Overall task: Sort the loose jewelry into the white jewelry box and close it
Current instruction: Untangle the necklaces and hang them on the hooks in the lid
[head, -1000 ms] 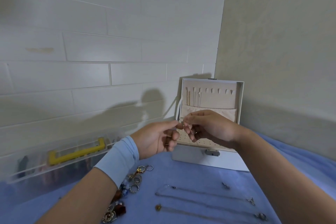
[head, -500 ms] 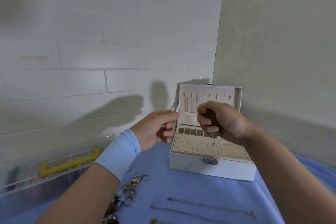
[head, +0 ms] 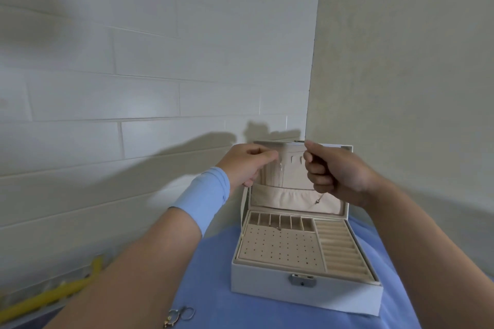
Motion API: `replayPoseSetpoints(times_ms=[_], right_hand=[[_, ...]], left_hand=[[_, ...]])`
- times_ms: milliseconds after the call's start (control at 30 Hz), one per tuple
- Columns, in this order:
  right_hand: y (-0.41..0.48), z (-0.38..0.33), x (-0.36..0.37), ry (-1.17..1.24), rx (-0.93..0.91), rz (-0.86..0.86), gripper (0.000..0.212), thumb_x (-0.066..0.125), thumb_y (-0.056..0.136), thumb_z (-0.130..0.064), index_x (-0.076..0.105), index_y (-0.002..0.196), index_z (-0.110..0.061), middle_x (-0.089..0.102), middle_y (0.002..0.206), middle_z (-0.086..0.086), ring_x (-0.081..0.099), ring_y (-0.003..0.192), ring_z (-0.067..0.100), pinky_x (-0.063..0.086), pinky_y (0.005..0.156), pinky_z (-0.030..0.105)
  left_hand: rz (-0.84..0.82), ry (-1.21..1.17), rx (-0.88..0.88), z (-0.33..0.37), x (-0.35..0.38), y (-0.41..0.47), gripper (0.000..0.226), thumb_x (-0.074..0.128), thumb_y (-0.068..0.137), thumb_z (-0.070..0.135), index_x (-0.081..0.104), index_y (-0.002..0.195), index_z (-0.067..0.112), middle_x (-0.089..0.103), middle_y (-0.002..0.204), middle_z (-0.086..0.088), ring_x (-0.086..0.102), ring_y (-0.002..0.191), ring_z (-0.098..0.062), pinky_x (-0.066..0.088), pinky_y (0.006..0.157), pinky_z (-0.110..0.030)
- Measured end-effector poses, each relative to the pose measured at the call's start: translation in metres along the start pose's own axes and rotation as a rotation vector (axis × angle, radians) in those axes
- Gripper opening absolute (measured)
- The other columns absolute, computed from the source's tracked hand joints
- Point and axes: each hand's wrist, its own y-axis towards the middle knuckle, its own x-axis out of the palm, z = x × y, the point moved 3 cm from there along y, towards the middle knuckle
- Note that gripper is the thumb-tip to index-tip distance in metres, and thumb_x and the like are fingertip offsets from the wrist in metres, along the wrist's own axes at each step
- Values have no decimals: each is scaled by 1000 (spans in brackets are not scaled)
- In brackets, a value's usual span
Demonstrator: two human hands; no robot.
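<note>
While we are holding both hands up in front of the open lid (head: pixel 296 177), our right hand (head: pixel 334 171) is curling its fingers round a fine necklace (head: pixel 319 198), the pendant dangling just beneath the fist. Our left hand (head: pixel 248 164) is pinching thumb against forefinger, seemingly on the chain's other end, though it is too thin there for us to be sure. We are judging the risks as these. The pinch is being made on very little, so the necklace could be slipping free and dropping into the pouch (head: pixel 288 199) below the hands. Another chain (head: pixel 280 168) is already hanging just beside the left fingertips, so ours could be tangling with it. The row of hooks (head: pixel 295 160) is sitting between the two hands, just behind them. The white jewelry box (head: pixel 267 284) is standing below the hands, nearer to us, on the blue-covered table (head: pixel 208 291). Some rings (head: pixel 180 315) are lying well below the left forearm.
</note>
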Motion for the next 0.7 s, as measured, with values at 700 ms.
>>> replayPoseSetpoints(times_ms=[700], right_hand=[[67, 34, -27, -597, -347, 806, 8, 71, 83, -20, 76, 77, -17, 69, 67, -10, 64, 69, 12, 53, 66, 29]], left_hand=[[390, 311, -56, -55, 45, 85, 42, 62, 79, 28, 33, 50, 19, 29, 50, 0, 28, 51, -19, 26, 52, -26]])
